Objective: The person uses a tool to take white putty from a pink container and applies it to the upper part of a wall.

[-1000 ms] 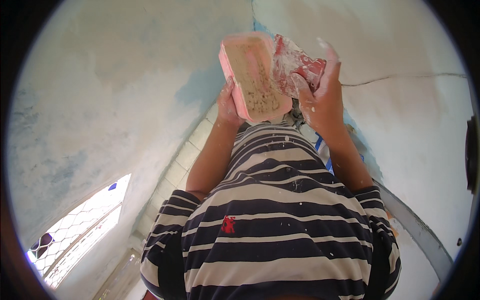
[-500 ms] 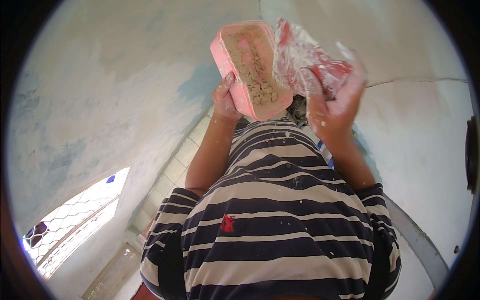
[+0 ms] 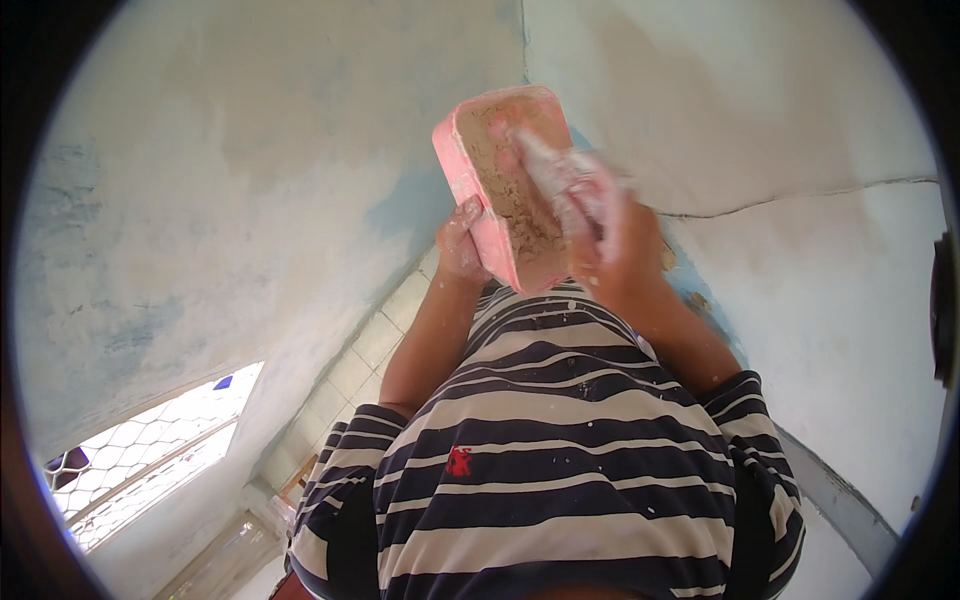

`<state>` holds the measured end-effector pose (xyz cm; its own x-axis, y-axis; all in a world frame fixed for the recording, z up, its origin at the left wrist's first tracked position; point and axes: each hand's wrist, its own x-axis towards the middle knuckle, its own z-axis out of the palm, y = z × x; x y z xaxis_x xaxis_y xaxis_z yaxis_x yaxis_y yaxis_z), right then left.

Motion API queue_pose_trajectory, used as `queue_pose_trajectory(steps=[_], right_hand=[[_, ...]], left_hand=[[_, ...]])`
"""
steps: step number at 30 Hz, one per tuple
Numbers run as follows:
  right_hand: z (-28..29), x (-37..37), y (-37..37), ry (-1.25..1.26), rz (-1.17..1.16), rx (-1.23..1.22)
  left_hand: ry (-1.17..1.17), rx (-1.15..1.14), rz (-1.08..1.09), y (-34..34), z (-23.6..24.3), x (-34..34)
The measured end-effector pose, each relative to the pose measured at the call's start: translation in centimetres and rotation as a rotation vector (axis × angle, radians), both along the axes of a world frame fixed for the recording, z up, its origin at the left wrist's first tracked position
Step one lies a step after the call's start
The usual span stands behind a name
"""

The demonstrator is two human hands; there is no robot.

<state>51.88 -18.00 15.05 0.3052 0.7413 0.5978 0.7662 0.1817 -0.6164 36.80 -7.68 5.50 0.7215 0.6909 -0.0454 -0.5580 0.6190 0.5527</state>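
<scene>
My left hand grips the near left side of a pink plastic tub, thumb against its outer wall. Greyish-brown putty lies crumbly in the tub, thickest toward the end nearest me. In my right hand, closed and blurred by motion, is a flat red scraper smeared with white. Its blade reaches over the tub's right rim into the tub; whether the edge touches the putty is too blurred to tell. White splashes dot both hands.
Two patchy painted walls meet in a corner beyond the tub. A long crack crosses the right wall. At lower left is a window with a wire grille, and pale tiles run beside my left arm.
The tub has come down and slightly right, nearer my body. My right hand has swung left and down, bringing the scraper from beside the tub to inside it.
</scene>
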Motion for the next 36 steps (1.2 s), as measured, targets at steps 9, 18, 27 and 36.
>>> queue_pose_trajectory(steps=[9, 18, 27, 36], right_hand=[[2.9, 0.4, -0.4, 0.200, -0.048, -0.047], [2.8, -0.5, 0.8, 0.244, 0.125, -0.038], [-0.7, 0.0, 0.2, -0.146, 0.031, -0.166], [-0.6, -1.4, 0.7, 0.104, 0.072, -0.219]], left_hand=[[-0.090, -0.114, -0.021, 0.3, -0.1, 0.5], [-0.064, -0.125, 0.026, 0.8, -1.0, 0.4], [-0.031, 0.002, 0.052, 0.8, -1.0, 0.1], [-0.184, -0.096, 0.033, 0.5, 0.8, 0.3]])
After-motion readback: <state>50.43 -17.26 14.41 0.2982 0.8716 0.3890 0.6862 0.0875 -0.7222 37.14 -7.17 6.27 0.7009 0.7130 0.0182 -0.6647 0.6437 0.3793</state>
